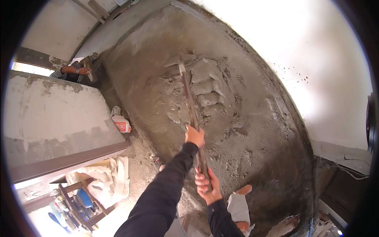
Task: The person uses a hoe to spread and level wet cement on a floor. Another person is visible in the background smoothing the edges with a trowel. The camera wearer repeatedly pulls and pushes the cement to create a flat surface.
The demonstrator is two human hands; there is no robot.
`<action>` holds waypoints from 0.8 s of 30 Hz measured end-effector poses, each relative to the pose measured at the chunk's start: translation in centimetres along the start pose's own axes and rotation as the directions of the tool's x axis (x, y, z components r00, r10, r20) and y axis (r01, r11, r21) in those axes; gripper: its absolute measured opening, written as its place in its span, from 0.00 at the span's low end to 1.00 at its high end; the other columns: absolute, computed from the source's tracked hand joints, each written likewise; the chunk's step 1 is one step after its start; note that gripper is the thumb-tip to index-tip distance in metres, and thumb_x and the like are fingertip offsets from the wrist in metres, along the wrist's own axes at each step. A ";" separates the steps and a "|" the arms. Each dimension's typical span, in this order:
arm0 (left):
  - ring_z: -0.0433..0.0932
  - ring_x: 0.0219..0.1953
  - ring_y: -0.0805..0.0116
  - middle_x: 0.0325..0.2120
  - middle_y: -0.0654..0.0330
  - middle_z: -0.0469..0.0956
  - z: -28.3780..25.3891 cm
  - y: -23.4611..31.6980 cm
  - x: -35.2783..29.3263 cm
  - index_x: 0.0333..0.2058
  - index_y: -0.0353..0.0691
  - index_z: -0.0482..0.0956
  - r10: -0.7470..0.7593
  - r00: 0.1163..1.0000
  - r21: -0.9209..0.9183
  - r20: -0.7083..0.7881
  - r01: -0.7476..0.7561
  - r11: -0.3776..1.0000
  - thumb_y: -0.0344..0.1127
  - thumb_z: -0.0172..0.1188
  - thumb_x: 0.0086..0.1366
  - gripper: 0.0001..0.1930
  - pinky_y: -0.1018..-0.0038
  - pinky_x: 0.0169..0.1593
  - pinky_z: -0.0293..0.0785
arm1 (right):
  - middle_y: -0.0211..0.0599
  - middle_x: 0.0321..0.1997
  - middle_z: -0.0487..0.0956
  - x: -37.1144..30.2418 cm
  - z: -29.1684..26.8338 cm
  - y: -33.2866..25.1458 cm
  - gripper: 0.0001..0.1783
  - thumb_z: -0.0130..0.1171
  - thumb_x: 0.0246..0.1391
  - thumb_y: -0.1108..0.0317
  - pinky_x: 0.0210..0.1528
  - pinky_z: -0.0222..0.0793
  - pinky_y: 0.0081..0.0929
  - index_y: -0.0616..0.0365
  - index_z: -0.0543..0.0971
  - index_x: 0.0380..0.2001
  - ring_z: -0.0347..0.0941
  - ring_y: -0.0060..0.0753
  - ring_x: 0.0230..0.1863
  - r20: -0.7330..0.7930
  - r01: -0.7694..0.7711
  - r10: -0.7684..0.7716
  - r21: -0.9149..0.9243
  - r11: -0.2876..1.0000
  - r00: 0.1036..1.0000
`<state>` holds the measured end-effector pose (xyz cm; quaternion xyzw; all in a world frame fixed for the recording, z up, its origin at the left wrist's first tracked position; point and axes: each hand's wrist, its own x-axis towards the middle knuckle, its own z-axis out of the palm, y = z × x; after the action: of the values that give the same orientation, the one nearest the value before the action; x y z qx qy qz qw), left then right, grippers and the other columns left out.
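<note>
Both my hands are wrapped round the long handle of a hoe, which reaches away from me over wet grey mortar. My left hand is closed on the handle partway up. Closer to me, my right hand grips it near its lower end. At the far end, the hoe's wide head lies against the mortar, partly covered by it. Just right of the handle, a ridged heap of mortar rises from the spread layer.
On the left, another person's hand holds a flat tool behind a low wall. A red-and-white bag stands by the wall's end. Torn sacks and a wooden rack of tools lie lower left. A white wall borders the right.
</note>
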<state>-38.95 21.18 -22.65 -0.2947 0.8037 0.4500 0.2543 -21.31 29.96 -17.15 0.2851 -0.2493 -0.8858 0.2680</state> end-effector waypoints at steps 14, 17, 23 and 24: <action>0.77 0.15 0.57 0.19 0.44 0.74 -1.3 -1.4 -12.9 0.38 0.24 0.57 -0.156 0.985 -0.075 0.079 0.162 0.984 0.37 0.53 0.58 0.21 0.64 0.19 0.74 | 0.33 0.29 0.66 -11.8 1.4 8.0 0.26 0.41 0.61 0.51 0.18 0.60 0.19 0.63 0.64 0.51 0.61 0.20 0.23 -0.203 0.042 -0.023 0.089 0.995 0.979; 0.77 0.15 0.58 0.19 0.46 0.74 -0.5 -4.6 -18.0 0.37 0.24 0.57 -0.116 0.992 -0.006 0.045 0.116 0.993 0.36 0.53 0.58 0.20 0.67 0.19 0.75 | 0.32 0.29 0.65 -16.0 0.8 9.9 0.27 0.41 0.61 0.50 0.19 0.60 0.20 0.63 0.65 0.51 0.61 0.20 0.24 -0.192 -0.009 0.026 0.090 0.996 0.981; 0.76 0.15 0.59 0.18 0.46 0.74 0.5 -1.7 -18.7 0.36 0.19 0.59 -0.187 0.974 -0.012 0.125 0.190 0.982 0.37 0.53 0.57 0.22 0.66 0.18 0.74 | 0.28 0.28 0.64 -17.7 4.0 10.5 0.27 0.43 0.60 0.49 0.18 0.57 0.16 0.63 0.65 0.51 0.59 0.16 0.21 -0.183 0.042 -0.006 0.189 0.981 0.983; 0.77 0.16 0.59 0.19 0.46 0.74 -0.4 -0.5 -19.5 0.37 0.19 0.59 -0.188 0.974 -0.066 0.129 0.198 0.978 0.38 0.54 0.57 0.23 0.66 0.19 0.74 | 0.27 0.28 0.63 -17.5 5.3 10.9 0.27 0.44 0.59 0.49 0.17 0.57 0.16 0.63 0.65 0.50 0.58 0.15 0.20 -0.183 0.046 -0.008 0.201 0.978 0.983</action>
<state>-25.05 25.42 -9.63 -0.3532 0.7360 0.4714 0.3336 -8.92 34.31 -0.38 0.3940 -0.3098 -0.8294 0.2467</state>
